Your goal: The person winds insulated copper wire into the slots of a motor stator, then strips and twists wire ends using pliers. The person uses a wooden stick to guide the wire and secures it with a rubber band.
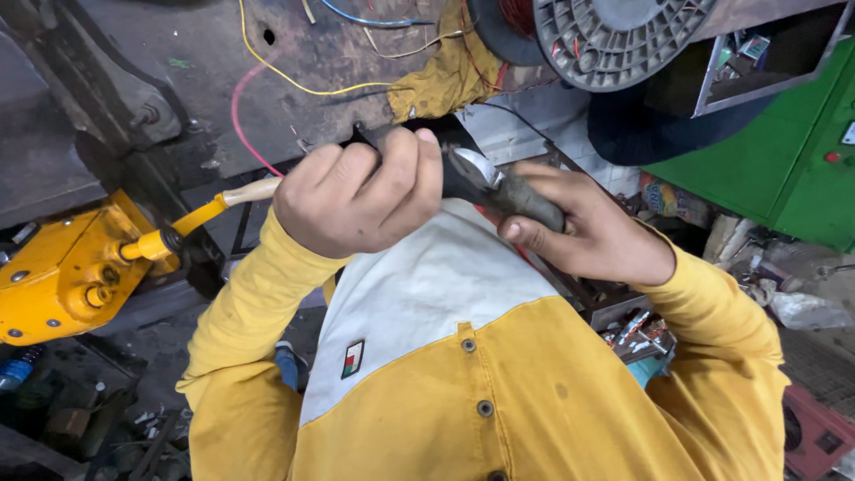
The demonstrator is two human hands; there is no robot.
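Note:
My left hand (356, 196) is closed around the black handles of a plier-like cutting tool (463, 169), held in front of my chest. The tool's shiny metal head points to the right. My right hand (592, 232) grips a thick, dirty grey cable piece (530, 203) whose end meets the tool's head. Whether the jaws bite the cable I cannot tell. Both hands are close together, above my yellow and white shirt (445, 294).
A yellow machine (62, 276) with a yellow rod and pale handle (223, 203) sits at the left. A grey spool (614, 36), a yellow rag (445, 76) and loose coloured wires (294, 80) lie on a dark metal surface above. Green cabinet (784, 160) at right; small parts (637, 331) below it.

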